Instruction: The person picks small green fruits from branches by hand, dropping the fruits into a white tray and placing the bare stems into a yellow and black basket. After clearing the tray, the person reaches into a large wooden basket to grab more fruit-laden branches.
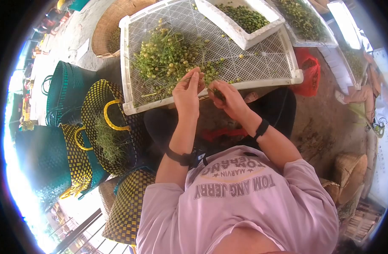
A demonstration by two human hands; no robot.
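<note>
Left hand [189, 88] pinched fingertips together, contents unclear; right hand [231, 100] clamped on green clump [219, 95], both at near edge of white tray [261, 76]; berry bunches [166, 55] lay left in tray

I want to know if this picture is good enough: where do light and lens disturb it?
Head view: strong fisheye bending, black corners; left edge glares white with a bluish fringe; the large teal basket looks hazy; the left hand, right hand and white tray look fairly clear.
</note>
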